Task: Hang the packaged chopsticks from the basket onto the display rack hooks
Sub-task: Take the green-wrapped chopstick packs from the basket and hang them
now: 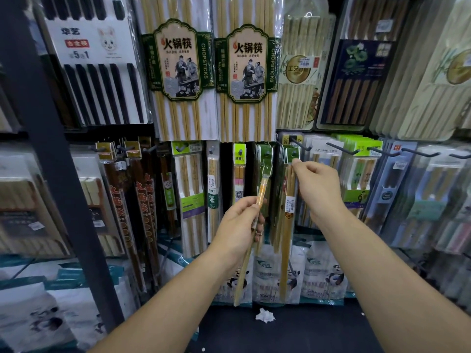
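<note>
Our left hand [239, 220] grips one chopstick pack [262, 189] mid-length, tilted, its green header uppermost. Just right, our right hand [318, 187] pinches the header of a second pack [288, 217] at a hook [302, 146]. We should seat that hole fully before letting go, then level the left pack.

The left hand [239, 220] covers the middle of the slim chopstick packet [262, 189] it grips. The right hand [316, 184] pinches a hanging packet's green header [292, 154], hiding its lower edge. Both forearms run off the bottom edge. Print on the price sticker [290, 203] is too small to read. The left-side packs [33, 205] are blurred.
</note>
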`<act>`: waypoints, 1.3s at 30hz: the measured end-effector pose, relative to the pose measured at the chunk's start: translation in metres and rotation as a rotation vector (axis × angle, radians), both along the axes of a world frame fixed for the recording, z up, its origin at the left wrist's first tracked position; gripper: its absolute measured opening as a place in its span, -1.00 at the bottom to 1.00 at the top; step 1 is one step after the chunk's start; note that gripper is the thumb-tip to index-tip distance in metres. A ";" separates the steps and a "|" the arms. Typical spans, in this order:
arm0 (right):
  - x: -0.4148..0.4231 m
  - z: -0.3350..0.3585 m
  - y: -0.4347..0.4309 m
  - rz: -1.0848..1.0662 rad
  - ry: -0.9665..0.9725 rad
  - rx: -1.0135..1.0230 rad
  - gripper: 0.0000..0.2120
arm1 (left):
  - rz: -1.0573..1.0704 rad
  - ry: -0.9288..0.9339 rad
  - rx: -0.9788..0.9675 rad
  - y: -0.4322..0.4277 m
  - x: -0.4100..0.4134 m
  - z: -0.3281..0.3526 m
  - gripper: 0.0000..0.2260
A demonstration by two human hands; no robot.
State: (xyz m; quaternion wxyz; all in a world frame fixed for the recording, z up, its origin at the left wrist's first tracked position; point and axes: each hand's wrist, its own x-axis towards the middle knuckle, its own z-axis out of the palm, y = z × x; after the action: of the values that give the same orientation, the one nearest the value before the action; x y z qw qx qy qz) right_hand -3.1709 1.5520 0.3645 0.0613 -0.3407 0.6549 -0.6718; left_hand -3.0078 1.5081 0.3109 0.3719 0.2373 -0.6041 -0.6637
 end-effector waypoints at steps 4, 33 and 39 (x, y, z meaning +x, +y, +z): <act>-0.006 -0.008 0.000 -0.076 0.008 -0.007 -0.59 | 0.019 0.000 -0.053 -0.001 -0.003 -0.001 -0.85; -0.012 0.012 -0.006 -0.017 0.037 -0.092 -0.68 | 0.052 -0.108 -0.334 0.003 -0.050 0.021 -0.90; -0.018 0.004 -0.012 -0.067 0.133 -0.030 -0.76 | 0.104 -0.203 -0.401 -0.003 -0.056 0.013 -0.97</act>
State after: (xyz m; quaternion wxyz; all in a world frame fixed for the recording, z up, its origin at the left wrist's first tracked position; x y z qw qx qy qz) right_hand -3.1891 1.5401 0.3684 -0.0098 -0.3636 0.6584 -0.6590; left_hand -3.0635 1.5053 0.3240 0.3827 0.2549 -0.7452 -0.4829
